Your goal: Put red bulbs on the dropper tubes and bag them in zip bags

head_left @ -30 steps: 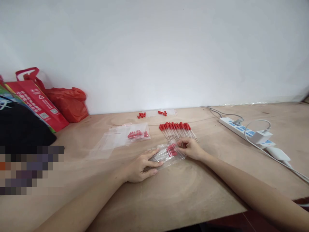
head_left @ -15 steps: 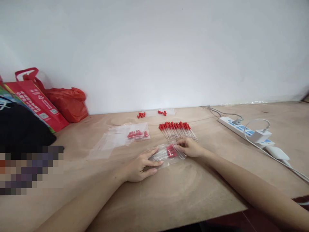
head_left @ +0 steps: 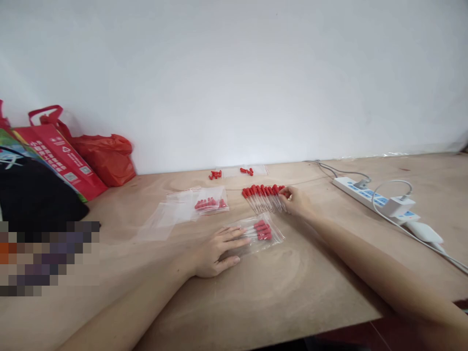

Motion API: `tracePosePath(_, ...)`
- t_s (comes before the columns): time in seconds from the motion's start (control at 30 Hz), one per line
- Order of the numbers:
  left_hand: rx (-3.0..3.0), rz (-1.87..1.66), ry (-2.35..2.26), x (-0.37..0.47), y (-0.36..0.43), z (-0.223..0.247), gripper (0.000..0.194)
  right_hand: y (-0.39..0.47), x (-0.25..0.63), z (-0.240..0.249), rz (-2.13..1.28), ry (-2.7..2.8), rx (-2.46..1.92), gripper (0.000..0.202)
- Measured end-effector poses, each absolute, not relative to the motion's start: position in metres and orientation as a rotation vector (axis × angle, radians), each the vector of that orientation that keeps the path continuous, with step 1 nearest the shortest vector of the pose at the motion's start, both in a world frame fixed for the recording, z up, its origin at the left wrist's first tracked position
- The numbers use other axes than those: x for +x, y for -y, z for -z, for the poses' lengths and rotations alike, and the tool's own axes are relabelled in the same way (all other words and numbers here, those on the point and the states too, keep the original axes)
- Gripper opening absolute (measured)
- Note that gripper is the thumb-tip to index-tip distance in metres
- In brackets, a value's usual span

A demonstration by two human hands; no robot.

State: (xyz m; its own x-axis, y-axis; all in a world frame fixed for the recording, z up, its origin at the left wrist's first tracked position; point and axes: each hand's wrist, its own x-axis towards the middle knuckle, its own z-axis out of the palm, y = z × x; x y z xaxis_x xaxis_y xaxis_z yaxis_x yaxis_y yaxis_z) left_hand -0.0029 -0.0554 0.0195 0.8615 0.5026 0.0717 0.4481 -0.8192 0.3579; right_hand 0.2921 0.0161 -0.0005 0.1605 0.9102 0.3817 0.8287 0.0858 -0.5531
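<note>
My left hand [head_left: 221,250] lies with fingers outspread, pressing on a clear zip bag [head_left: 275,240]. Inside the bag are several droppers [head_left: 262,229] with red rubber bulbs and clear stems, the bulbs pointing right. Just behind it, a row of droppers [head_left: 260,195] rests side by side, bulbs away from me. My right hand [head_left: 294,201] is at the row's right end, thumb and fingertips pinched on the outermost dropper [head_left: 282,187]; its bulb is partly hidden by the fingers.
Flat clear bags [head_left: 161,219] lie at left, beside a bag of red bulbs [head_left: 210,203]. Loose red bulbs [head_left: 215,174] sit near the wall. A power strip [head_left: 347,186] with chargers and cables is at right; red bags [head_left: 104,158] and a black bag [head_left: 36,195] stand at left.
My right hand has let go of the zip bag's mouth and moved back to the right end of the dropper row. My left hand stays on the bag.
</note>
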Motion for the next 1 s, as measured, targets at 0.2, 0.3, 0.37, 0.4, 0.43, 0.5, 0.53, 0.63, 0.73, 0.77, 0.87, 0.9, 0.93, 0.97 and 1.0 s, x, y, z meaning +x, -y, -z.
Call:
tracePosePath(0.2, 2.728, -0.126, -0.734, -0.002, 0.055, -0.019, 0.043, -0.058, 0.293, -0.011, 0.032, 1.692, -2.065, 0.036)
tracePosePath(0.3, 2.735, -0.105, -0.757, -0.003, 0.056, -0.019, 0.044, -0.065, 0.283, -0.012, 0.015, 1.664, -2.145, 0.033)
tracePosePath(0.37, 2.732, -0.105, -0.779, -0.003, 0.056, -0.020, 0.048, -0.065, 0.279, -0.012, -0.013, 1.609, -2.143, 0.029)
tracePosePath(0.4, 2.730, -0.106, -0.792, -0.004, 0.056, -0.020, 0.049, -0.065, 0.279, -0.013, -0.034, 1.578, -2.124, 0.028)
tracePosePath(0.43, 2.730, -0.106, -0.801, -0.004, 0.057, -0.020, 0.051, -0.064, 0.280, -0.014, -0.061, 1.542, -2.095, 0.027)
tracePosePath(0.5, 2.727, -0.112, -0.809, -0.004, 0.057, -0.020, 0.050, -0.062, 0.285, -0.017, -0.129, 1.460, -1.985, 0.027)
tracePosePath(0.53, 2.725, -0.117, -0.810, -0.004, 0.057, -0.020, 0.048, -0.060, 0.288, -0.019, -0.168, 1.413, -1.891, 0.027)
tracePosePath(0.63, 2.718, -0.140, -0.808, -0.003, 0.057, -0.020, 0.044, -0.049, 0.300, -0.023, -0.331, 1.264, -1.519, 0.028)
tracePosePath(0.73, 2.727, -0.142, -0.801, -0.002, 0.057, -0.021, 0.043, -0.029, 0.302, -0.018, -0.566, 1.131, -1.242, 0.032)
tracePosePath(0.77, 2.731, -0.141, -0.799, -0.002, 0.057, -0.021, 0.042, -0.022, 0.300, -0.014, -0.635, 1.095, -1.190, 0.034)
tracePosePath(0.87, 2.732, -0.137, -0.797, -0.002, 0.057, -0.022, 0.042, -0.003, 0.291, -0.001, -0.776, 1.016, -1.111, 0.038)
tracePosePath(0.9, 2.730, -0.137, -0.800, -0.002, 0.057, -0.023, 0.041, 0.001, 0.287, 0.003, -0.817, 1.000, -1.103, 0.039)
tracePosePath(0.93, 2.726, -0.134, -0.805, -0.002, 0.057, -0.023, 0.041, 0.004, 0.284, 0.006, -0.854, 0.986, -1.099, 0.040)
tracePosePath(0.97, 2.722, -0.133, -0.809, -0.002, 0.058, -0.023, 0.041, 0.006, 0.282, 0.008, -0.885, 0.970, -1.096, 0.040)
tracePosePath(1.0, 2.720, -0.135, -0.810, -0.002, 0.058, -0.023, 0.041, 0.008, 0.280, 0.009, -0.915, 0.954, -1.093, 0.040)
